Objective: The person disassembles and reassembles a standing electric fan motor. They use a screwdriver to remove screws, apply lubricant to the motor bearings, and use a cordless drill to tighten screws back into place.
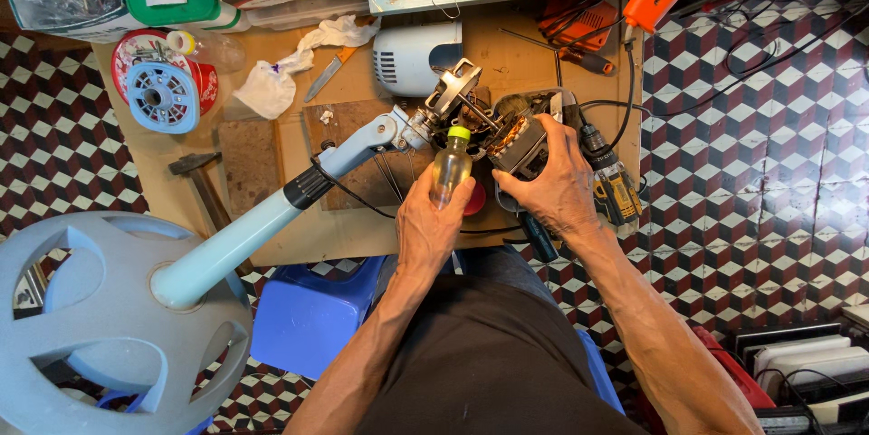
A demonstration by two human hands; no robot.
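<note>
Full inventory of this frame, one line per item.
small bottle: 1, clear with yellow-green cap, in the left hand
fan motor: 1, copper windings exposed, under the right hand
fan stand: 1, pale blue, base lower left, pole running up to the motor
motor cover: 1, white, behind the motor
cordless drill: 1, black and yellow, right of the motor
hammer: 1, dark head, left edge of the bench
knife: 1, orange handle, beside the white rag
stool: 1, blue, below the bench
left hand: holds the bottle
right hand: grips the motor
</note>
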